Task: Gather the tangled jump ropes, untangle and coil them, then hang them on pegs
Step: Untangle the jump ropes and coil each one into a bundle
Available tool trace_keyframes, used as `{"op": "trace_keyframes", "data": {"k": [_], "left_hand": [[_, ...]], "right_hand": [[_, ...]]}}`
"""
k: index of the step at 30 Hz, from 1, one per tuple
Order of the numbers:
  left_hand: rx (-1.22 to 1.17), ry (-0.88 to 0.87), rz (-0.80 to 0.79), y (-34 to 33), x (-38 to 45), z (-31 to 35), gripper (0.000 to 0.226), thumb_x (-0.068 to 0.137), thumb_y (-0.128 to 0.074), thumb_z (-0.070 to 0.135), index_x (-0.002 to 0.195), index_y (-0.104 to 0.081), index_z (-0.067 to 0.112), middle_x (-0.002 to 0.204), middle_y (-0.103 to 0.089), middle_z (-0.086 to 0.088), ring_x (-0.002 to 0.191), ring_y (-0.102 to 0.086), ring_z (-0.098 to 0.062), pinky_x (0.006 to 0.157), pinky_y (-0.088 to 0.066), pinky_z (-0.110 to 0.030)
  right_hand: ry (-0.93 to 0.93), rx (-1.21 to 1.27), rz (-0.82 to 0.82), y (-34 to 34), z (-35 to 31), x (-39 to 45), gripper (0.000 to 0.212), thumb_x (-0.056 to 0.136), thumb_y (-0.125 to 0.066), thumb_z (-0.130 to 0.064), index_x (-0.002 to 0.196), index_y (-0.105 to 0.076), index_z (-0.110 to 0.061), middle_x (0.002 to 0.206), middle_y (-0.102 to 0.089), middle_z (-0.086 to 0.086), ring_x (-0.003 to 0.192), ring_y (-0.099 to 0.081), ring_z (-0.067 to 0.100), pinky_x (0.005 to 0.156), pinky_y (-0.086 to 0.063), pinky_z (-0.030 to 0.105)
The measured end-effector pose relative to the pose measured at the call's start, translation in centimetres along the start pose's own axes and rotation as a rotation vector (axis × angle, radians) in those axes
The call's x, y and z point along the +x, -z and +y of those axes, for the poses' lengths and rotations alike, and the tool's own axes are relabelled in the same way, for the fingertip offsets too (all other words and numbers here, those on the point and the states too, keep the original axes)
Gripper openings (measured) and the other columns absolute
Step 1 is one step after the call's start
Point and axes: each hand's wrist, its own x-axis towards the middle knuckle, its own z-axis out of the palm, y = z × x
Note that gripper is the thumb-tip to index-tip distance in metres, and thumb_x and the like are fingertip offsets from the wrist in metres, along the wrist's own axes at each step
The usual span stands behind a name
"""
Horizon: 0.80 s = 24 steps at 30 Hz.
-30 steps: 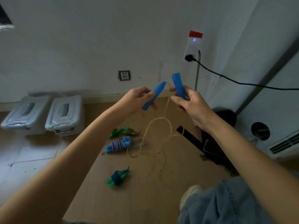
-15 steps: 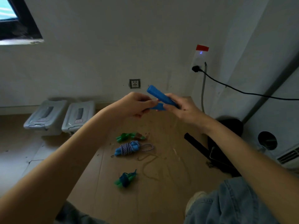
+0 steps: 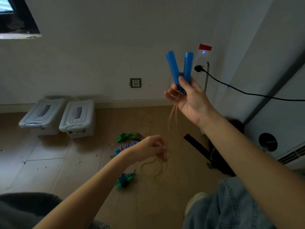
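Dangling rope (image 3: pixel 172 119) between hands.

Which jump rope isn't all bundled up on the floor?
The tan rope with blue handles: the right hand holds it up, cord hanging loose. The other three lie bundled on the floor.

Bare floor (image 3: pixel 49 162) lies left of three coiled ropes (image 3: pixel 125 179); bins (image 3: pixel 77 118) line the wall.
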Motion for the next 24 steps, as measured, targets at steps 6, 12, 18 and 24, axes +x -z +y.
{"op": "trace_keyframes", "data": {"k": [6, 12, 18, 24], "left_hand": [[-0.85, 0.115, 0.094, 1.2, 1.3, -1.3, 0.035, 0.078, -0.07, 0.018, 0.106, -0.052, 0.012, 0.079, -0.057, -0.004, 0.061, -0.054, -0.012, 0.073, -0.055, -0.038], [0.149, 0.263, 0.221, 0.5, 2.9, -2.2, 0.006, 0.08, -0.069, 0.026, 0.082, -0.066, 0.021, 0.082, -0.063, 0.004, 0.066, -0.052, -0.004, 0.055, -0.041, -0.013], [0.129, 0.017, 0.152, 1.7, 2.4, -1.6, 0.023, 0.092, -0.052, 0.03, 0.077, -0.07, 0.03, 0.082, -0.061, 0.0, 0.071, -0.053, -0.01, 0.061, -0.04, -0.01], [-0.729, 0.108, 0.273, 3.1, 2.4, -0.3, 0.024, 0.093, -0.05, 0.029, 0.092, -0.071, 0.016, 0.065, -0.052, 0.001, 0.056, -0.044, -0.009, 0.051, -0.035, -0.021]], "right_hand": [[-0.046, 0.138, 0.112, 0.9, 0.6, 1.4, 0.011, 0.098, -0.042, -0.013, 0.101, -0.052, -0.01, 0.07, -0.051, 0.005, 0.061, -0.058, 0.014, 0.074, -0.058, 0.037], [-0.08, 0.211, 0.143, 0.8, 1.6, 2.3, 0.01, 0.097, -0.045, -0.014, 0.098, -0.053, -0.009, 0.065, -0.051, 0.005, 0.057, -0.058, 0.013, 0.074, -0.058, 0.037], [-0.221, 0.01, 0.207, 2.3, 4.0, 3.7, 0.028, 0.098, -0.043, -0.031, 0.118, -0.047, -0.013, 0.09, -0.058, 0.008, 0.085, -0.059, 0.02, 0.095, -0.044, 0.045], [-0.656, -0.527, 0.04, 5.2, 9.5, -2.1, 0.066, 0.09, -0.047, -0.048, 0.141, -0.033, -0.008, 0.14, -0.044, 0.015, 0.115, -0.053, 0.027, 0.092, -0.043, 0.034]]}}
